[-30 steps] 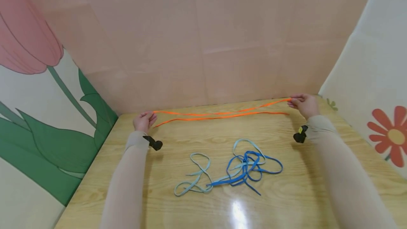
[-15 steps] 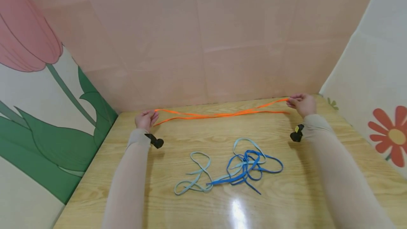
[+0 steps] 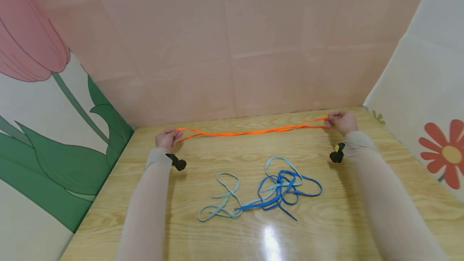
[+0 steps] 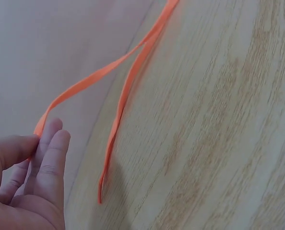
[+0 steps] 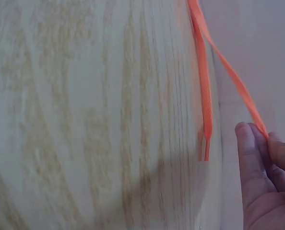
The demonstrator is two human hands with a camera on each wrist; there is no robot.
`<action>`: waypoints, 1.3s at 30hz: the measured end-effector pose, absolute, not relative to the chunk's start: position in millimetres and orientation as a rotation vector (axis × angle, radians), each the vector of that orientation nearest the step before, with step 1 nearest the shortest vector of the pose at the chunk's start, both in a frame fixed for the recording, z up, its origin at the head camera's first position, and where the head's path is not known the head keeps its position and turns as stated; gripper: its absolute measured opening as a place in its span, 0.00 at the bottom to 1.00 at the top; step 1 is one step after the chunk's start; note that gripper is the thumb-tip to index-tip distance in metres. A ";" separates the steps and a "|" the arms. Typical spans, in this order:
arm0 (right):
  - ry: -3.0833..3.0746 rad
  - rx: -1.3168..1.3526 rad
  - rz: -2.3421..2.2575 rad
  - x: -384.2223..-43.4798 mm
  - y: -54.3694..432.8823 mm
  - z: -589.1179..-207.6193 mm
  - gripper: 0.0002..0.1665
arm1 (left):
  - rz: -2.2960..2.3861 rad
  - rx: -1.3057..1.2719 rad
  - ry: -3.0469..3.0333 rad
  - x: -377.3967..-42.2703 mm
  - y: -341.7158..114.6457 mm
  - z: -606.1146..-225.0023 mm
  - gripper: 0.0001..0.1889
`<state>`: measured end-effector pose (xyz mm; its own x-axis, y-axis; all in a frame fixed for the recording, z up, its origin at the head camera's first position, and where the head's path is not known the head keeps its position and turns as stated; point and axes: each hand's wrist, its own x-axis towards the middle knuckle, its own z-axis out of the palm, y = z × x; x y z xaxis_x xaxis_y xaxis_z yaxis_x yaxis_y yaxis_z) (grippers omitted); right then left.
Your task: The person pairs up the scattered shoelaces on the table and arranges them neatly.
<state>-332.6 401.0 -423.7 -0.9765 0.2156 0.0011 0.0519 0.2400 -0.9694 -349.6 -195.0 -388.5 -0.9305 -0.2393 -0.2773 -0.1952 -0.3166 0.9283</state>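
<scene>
Near the back of the table, two orange shoelaces (image 3: 253, 131) run side by side from left to right, their middles together. My left hand (image 3: 167, 138) pinches the left end of one between thumb and fingers, and my right hand (image 3: 341, 122) pinches its right end. Both held ends rise off the wood. In the left wrist view the other orange shoelace (image 4: 118, 117) lies on the table beside the left hand (image 4: 37, 177). Its tipped end (image 5: 207, 148) shows on the table in the right wrist view, left of the right hand (image 5: 272, 177).
On the wooden table (image 3: 203, 241), a light blue shoelace (image 3: 228, 192) and a dark blue shoelace (image 3: 279, 196) lie loosely looped and partly overlapping, nearer the front. A pink wall covering (image 3: 232, 51) stands behind the table, with flower-printed panels (image 3: 395, 92) at the sides.
The held orange shoelace has come down and toward me, its middle now meeting the other orange one. Both hands have shifted slightly inward and lower. The blue shoelaces have stayed put.
</scene>
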 end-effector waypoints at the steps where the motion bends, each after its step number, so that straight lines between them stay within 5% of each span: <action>1: -2.378 -0.267 1.837 -332.5 400.3 -423.6 0.19 | -2.455 0.583 -1.828 -349.2 -194.7 -388.5 0.07; 9: -2.444 -0.376 1.812 -333.2 400.8 -427.4 0.16 | -2.431 0.643 -1.928 -345.2 -194.4 -389.5 0.14; 14: -2.477 -0.455 1.816 -337.6 404.3 -432.8 0.14 | -2.438 0.632 -1.936 -343.0 -194.9 -392.8 0.11; 22: -2.587 -0.429 1.729 -336.2 403.3 -431.5 0.22 | -2.429 0.691 -1.958 -343.2 -197.6 -395.0 0.09; 32: -2.810 -0.353 1.258 -333.7 404.1 -422.7 0.27 | -2.429 0.738 -1.948 -344.1 -196.3 -396.9 0.19; 39: -2.796 -0.361 1.214 -334.4 408.5 -423.6 0.26 | -2.441 0.737 -1.946 -346.3 -198.4 -396.9 0.14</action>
